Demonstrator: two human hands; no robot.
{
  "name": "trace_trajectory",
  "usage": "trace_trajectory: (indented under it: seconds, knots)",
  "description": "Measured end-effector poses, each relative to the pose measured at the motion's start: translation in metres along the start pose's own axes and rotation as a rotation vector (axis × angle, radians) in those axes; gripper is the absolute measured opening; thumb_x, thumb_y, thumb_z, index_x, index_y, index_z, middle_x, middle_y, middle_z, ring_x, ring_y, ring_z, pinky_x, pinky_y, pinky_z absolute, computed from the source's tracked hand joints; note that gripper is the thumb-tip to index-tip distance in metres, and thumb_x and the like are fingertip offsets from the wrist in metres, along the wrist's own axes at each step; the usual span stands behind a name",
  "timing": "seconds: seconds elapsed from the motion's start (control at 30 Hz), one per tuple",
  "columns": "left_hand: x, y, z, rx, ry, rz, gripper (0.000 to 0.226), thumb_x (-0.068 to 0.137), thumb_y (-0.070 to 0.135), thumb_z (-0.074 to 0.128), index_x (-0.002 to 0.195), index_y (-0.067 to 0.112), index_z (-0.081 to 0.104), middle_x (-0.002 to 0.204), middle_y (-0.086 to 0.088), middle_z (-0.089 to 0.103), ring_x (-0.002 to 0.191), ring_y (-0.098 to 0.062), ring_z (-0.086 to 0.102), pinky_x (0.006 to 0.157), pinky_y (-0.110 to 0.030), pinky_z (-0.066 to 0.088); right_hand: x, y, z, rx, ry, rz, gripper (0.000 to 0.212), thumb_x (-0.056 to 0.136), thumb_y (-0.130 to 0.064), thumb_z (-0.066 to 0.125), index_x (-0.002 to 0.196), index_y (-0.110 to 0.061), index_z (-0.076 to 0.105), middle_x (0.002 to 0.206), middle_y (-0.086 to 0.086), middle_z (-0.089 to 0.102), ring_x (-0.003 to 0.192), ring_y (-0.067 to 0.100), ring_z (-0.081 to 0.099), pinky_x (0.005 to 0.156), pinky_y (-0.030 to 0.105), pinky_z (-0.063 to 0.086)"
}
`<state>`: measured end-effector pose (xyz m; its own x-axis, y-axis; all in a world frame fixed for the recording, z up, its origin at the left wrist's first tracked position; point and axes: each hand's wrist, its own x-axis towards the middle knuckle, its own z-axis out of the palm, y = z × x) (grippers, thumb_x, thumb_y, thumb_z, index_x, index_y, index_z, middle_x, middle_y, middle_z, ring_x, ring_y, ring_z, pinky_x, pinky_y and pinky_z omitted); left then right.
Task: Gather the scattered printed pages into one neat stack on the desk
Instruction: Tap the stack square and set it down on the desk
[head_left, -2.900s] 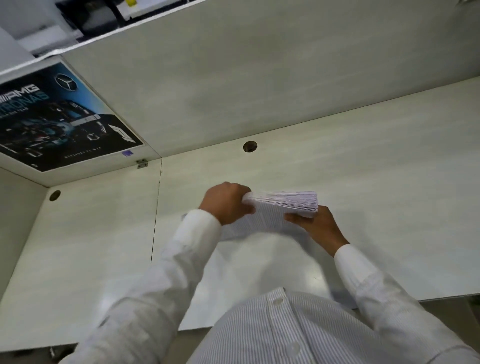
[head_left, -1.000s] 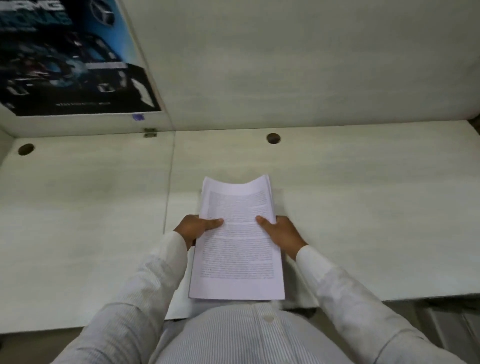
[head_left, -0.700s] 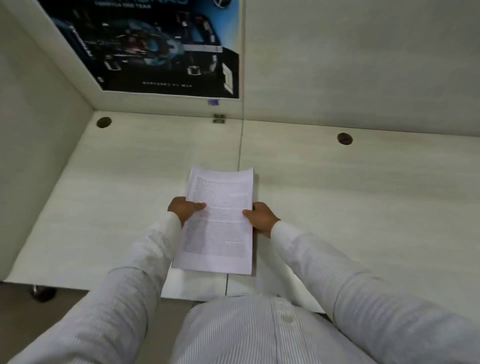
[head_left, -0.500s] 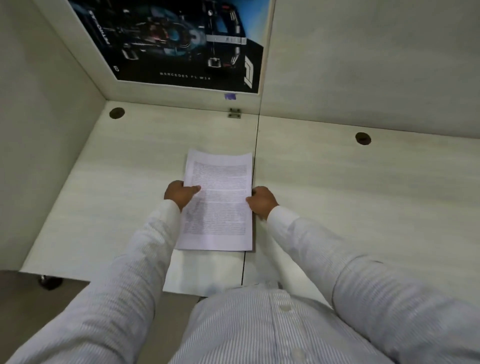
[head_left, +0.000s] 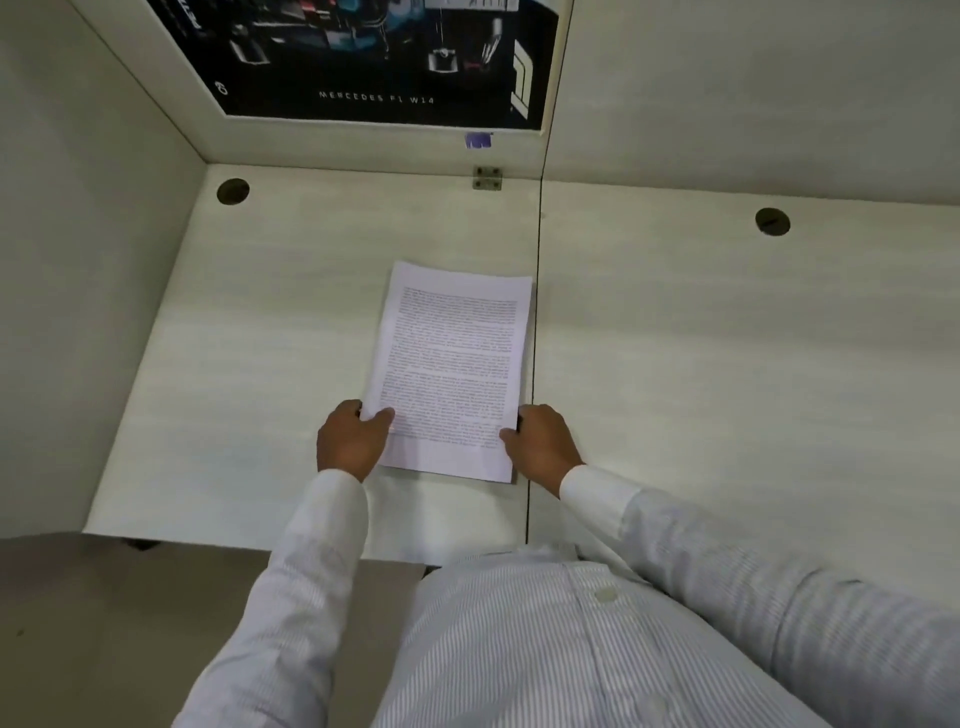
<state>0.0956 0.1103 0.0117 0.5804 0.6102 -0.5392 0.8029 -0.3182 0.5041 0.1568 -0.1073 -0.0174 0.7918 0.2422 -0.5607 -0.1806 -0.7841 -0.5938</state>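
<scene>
My left fingers (head_left: 378, 417) pinch the near left edge of the stack of printed pages (head_left: 452, 358); my right fingers (head_left: 525, 414) grip its near right edge. The stack lies flat on the pale surface (head_left: 249, 364), stretching away from both toward a poster (head_left: 363, 52).

Bare desk (head_left: 727, 389) right of stack (head_left: 452, 364), side wall (head_left: 78, 260) close left, back panel (head_left: 753, 78) behind
</scene>
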Motion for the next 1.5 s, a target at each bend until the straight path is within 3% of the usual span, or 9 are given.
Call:
trace_trajectory:
  seconds: [0.17,0.3,0.67,1.0,1.1,1.17,1.27,1.4,1.5]
  knots:
    - [0.007,-0.007,-0.005,0.097,-0.013,0.000,0.038,0.093,0.040,0.059,0.109,0.006,0.062,0.106,-0.001,0.063,0.092,-0.024,0.055,0.078,-0.028,0.038,-0.014,0.000,0.016,-0.016,0.011,0.046,0.042,0.085,-0.041,0.072,0.112,-0.010,0.064,0.112,0.007,0.058,0.096,0.022,0.061,0.075,0.026,0.049]
    - [-0.007,-0.014,0.002,0.153,0.024,-0.001,0.040,0.094,0.040,0.057,0.112,0.005,0.063,0.116,-0.009,0.067,0.105,-0.032,0.061,0.079,-0.028,0.038,-0.031,0.012,0.035,-0.094,-0.020,0.044,0.054,0.077,-0.035,0.080,0.120,-0.012,0.057,0.112,0.008,0.052,0.100,0.020,0.054,0.080,0.027,0.049]
    - [-0.013,-0.015,0.000,0.157,0.050,0.015,0.035,0.095,0.038,0.055,0.107,0.006,0.062,0.112,-0.011,0.068,0.102,-0.033,0.061,0.078,-0.028,0.038,-0.032,0.009,0.038,-0.196,0.080,-0.061,0.027,0.085,-0.002,0.063,0.109,-0.006,0.053,0.106,0.011,0.048,0.092,0.027,0.057,0.082,0.040,0.054]
    - [-0.010,-0.017,-0.001,0.179,0.038,0.038,0.035,0.095,0.036,0.055,0.106,0.004,0.063,0.112,-0.012,0.068,0.102,-0.033,0.061,0.076,-0.028,0.037,-0.032,0.012,0.033,-0.175,0.111,-0.073,0.018,0.090,-0.004,0.058,0.107,-0.007,0.055,0.100,0.007,0.049,0.088,0.026,0.061,0.080,0.034,0.054]
    - [0.000,-0.016,-0.004,0.171,0.020,0.010,0.043,0.093,0.040,0.058,0.118,0.004,0.060,0.120,-0.013,0.066,0.111,-0.035,0.059,0.085,-0.033,0.042,-0.029,0.006,0.031,-0.187,0.039,-0.025,0.032,0.085,-0.014,0.070,0.112,-0.008,0.053,0.108,0.008,0.048,0.095,0.027,0.059,0.084,0.035,0.053]
    - [0.013,-0.011,-0.007,0.139,-0.001,0.008,0.052,0.091,0.043,0.060,0.125,0.003,0.057,0.126,-0.013,0.064,0.117,-0.034,0.058,0.093,-0.036,0.044,-0.023,0.001,0.025,-0.147,0.014,0.008,0.052,0.079,-0.035,0.078,0.118,-0.011,0.052,0.112,0.006,0.048,0.102,0.023,0.054,0.084,0.033,0.050]
    - [0.042,0.011,-0.011,0.107,-0.021,0.064,0.057,0.090,0.044,0.061,0.128,0.002,0.054,0.130,-0.014,0.063,0.119,-0.033,0.058,0.098,-0.038,0.047,-0.001,-0.016,0.009,-0.096,0.082,0.008,0.064,0.080,-0.052,0.073,0.123,-0.011,0.051,0.120,0.009,0.049,0.114,0.024,0.048,0.092,0.035,0.047]
    - [0.087,0.066,-0.014,0.086,-0.042,0.172,0.057,0.092,0.043,0.061,0.128,0.000,0.052,0.128,-0.017,0.062,0.117,-0.034,0.059,0.095,-0.036,0.047,0.065,-0.052,-0.025,-0.015,0.134,0.051,0.073,0.084,-0.056,0.068,0.130,-0.002,0.049,0.130,0.016,0.050,0.125,0.030,0.046,0.102,0.039,0.045]
    - [0.123,0.108,-0.013,0.058,-0.051,0.168,0.053,0.093,0.040,0.060,0.126,0.000,0.051,0.126,-0.016,0.061,0.114,-0.033,0.060,0.086,-0.031,0.046,0.112,-0.079,-0.054,0.084,0.192,0.036,0.063,0.083,-0.049,0.072,0.121,-0.001,0.057,0.122,0.007,0.060,0.115,0.024,0.057,0.094,0.033,0.049]
